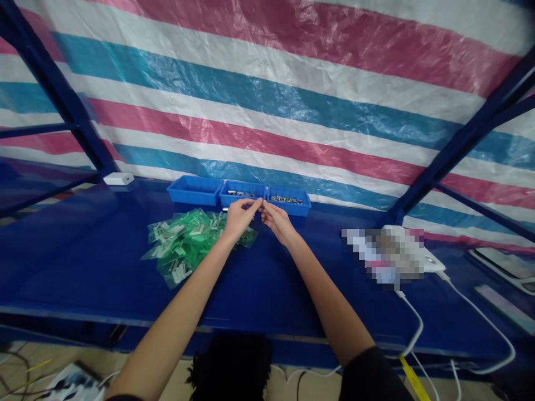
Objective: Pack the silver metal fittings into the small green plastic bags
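Observation:
My left hand (241, 216) and my right hand (276, 219) meet fingertip to fingertip above the table, in front of the blue bins. Both are closed in a pinch around something small and dark, too small to name. A short shiny metal piece (225, 209) shows just left of my left hand. Beneath and beside my left forearm lies a heap of clear and green plastic bags (188, 236) with pale and metallic pieces inside. Behind my hands stand a middle blue bin (224, 199) holding metal rods and a right blue bin (298, 210) holding many small metal parts.
A third blue bin (194, 196) stands at the left of the row. A white adapter (118, 179) sits at the back left. On the right are a white device (432, 260) with cables, a pixelated patch and a phone-like object (504, 264). Striped sheeting (267, 111) hangs behind the blue table (83, 250).

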Available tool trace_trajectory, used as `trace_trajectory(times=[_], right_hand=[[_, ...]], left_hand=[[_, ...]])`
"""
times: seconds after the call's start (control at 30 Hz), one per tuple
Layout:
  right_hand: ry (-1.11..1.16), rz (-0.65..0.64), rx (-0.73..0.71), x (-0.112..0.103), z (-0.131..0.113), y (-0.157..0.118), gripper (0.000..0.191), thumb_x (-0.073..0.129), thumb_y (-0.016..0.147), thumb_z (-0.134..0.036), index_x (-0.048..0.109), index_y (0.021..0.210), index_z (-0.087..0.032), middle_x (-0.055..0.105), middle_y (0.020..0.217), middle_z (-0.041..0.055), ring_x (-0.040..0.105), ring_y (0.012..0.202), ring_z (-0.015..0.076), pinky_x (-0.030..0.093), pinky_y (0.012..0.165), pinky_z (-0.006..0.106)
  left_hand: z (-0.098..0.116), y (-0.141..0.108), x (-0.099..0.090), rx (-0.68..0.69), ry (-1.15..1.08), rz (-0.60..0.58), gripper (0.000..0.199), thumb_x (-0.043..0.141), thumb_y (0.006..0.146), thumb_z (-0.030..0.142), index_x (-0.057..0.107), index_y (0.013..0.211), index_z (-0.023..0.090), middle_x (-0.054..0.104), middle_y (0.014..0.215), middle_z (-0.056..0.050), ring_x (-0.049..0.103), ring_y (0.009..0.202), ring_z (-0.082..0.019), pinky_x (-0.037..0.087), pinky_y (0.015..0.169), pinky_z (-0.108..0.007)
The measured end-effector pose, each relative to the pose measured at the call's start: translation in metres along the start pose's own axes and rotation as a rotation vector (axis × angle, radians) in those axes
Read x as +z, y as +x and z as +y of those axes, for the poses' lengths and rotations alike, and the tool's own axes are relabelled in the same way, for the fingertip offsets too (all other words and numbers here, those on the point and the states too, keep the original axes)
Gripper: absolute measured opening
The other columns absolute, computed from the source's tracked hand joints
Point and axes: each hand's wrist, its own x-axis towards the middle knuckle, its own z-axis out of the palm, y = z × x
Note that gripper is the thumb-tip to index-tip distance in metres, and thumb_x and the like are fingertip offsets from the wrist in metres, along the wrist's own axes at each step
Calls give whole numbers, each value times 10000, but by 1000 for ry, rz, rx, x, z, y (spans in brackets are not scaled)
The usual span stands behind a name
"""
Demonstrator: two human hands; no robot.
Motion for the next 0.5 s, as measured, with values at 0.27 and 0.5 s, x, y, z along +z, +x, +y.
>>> trace_trajectory(times=[0.27, 0.5], right_hand=[[-273, 280, -169, -5, -3, 0, 319, 641, 647, -461, 695, 715, -154, 542, 553, -26, 429, 468, 63, 358, 494, 217], [-248, 372, -124, -14, -2, 4, 326, 685, 586, -465, 667, 652, -147, 547, 553, -20, 448, 467, 66, 384, 491, 222]], left_hand=[[-13, -7, -3, 179, 748, -116, 286, 463, 836, 355, 676, 864, 167, 652, 953, -128, 528, 980, -297, 328, 878, -419], [-16, -7, -5, 276, 867, -306, 158, 572, 772, 235, 673, 882, 183, 660, 892, -121, 528, 935, -293, 280, 860, -415]])
